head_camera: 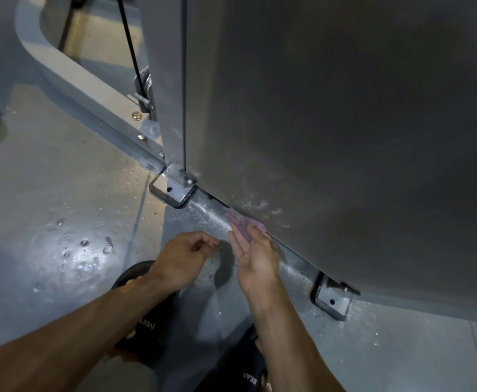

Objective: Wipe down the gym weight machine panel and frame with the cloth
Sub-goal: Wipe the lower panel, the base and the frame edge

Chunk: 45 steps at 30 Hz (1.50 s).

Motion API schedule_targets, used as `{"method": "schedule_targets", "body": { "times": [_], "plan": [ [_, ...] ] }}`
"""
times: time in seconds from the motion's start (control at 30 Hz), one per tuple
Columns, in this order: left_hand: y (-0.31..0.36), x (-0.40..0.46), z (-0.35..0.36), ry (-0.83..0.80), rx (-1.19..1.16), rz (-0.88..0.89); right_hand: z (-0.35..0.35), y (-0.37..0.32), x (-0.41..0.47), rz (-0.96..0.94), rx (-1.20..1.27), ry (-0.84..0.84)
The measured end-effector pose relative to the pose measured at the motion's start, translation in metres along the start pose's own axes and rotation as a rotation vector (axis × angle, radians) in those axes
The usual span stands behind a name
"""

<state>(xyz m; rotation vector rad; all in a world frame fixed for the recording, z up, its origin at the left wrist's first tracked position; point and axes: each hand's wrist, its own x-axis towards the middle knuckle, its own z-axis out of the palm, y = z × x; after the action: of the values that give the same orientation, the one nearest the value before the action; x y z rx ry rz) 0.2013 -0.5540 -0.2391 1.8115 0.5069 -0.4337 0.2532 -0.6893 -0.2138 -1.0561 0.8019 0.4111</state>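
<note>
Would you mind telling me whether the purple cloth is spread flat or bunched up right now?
Mostly spread flat: the purple cloth lies under the straight fingers of the right hand, against the panel's bottom edge. Part of it is hidden.

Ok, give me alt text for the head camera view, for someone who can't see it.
A person's right hand presses a purple cloth with straight fingers against the bottom edge of a grey machine panel. The left hand hovers loosely curled beside it, above a dusty grey floor.
</note>
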Motion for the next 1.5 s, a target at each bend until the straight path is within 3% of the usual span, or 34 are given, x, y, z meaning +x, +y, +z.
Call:
{"method": "schedule_targets", "body": {
  "times": [0.13,0.27,0.4,0.57,0.7,0.8,0.97,1.1,1.23,1.5],
  "plan": [
    [-0.001,0.005,-0.002,0.054,-0.129,-0.018,0.025,0.004,0.004,0.048,-0.042,-0.087],
    [-0.002,0.009,-0.003,0.084,-0.232,-0.064,-0.009,0.004,0.002,-0.010,-0.041,0.012],
    [0.005,0.016,0.006,0.002,-0.227,-0.141,-0.041,0.004,0.009,-0.045,-0.033,0.164],
    [0.016,0.025,0.026,-0.120,-0.404,-0.219,-0.010,0.009,0.009,0.025,-0.089,0.039],
    [0.020,0.032,0.026,-0.127,-0.571,-0.265,0.018,0.017,0.015,0.047,-0.033,0.043],
    [0.023,0.035,0.025,-0.110,-0.632,-0.297,0.002,0.010,0.003,0.031,-0.056,0.086],
    [0.035,0.031,0.045,-0.252,-0.600,-0.323,-0.031,0.005,-0.004,-0.015,-0.018,0.244],
    [0.036,0.029,0.055,-0.200,-0.652,-0.385,-0.029,0.004,-0.007,0.010,-0.054,0.219],
    [0.030,0.036,0.059,-0.050,-0.699,-0.376,-0.030,0.007,-0.012,0.046,-0.246,0.208],
    [0.052,0.040,0.085,-0.069,-0.724,-0.434,-0.048,-0.009,-0.022,-0.057,-0.274,0.254]
  ]
}}
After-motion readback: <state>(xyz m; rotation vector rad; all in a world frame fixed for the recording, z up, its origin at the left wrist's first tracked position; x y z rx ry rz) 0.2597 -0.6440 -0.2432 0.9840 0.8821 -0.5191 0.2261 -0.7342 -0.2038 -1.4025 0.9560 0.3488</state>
